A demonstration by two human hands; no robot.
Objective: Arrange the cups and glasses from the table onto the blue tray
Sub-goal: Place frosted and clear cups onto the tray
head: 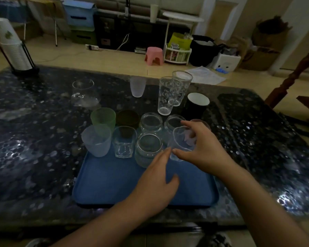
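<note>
A blue tray (pixel 114 182) lies on the dark table, its far half filled with cups: a frosted cup (pixel 96 141), a green cup (pixel 103 118), a square glass (pixel 124 142), a brown cup (pixel 127 118) and three round clear glasses (pixel 148 148). My right hand (pixel 202 148) is wrapped around a small clear glass (pixel 181 143) at the tray's right side. My left hand (pixel 157 182) hovers over the tray's bare front, fingers apart, its fingertip beside that glass. On the table behind stand two tall printed glasses (pixel 168 95), a black paper cup (pixel 196 106), a frosted tumbler (pixel 137 86) and a glass pitcher (pixel 83 93).
A stack of paper cups in a black holder (pixel 16 49) stands at the table's far left corner. Beyond the table lie a pink stool (pixel 154 55), a white rack and bags on the floor. A wooden chair part (pixel 292 73) is at the right.
</note>
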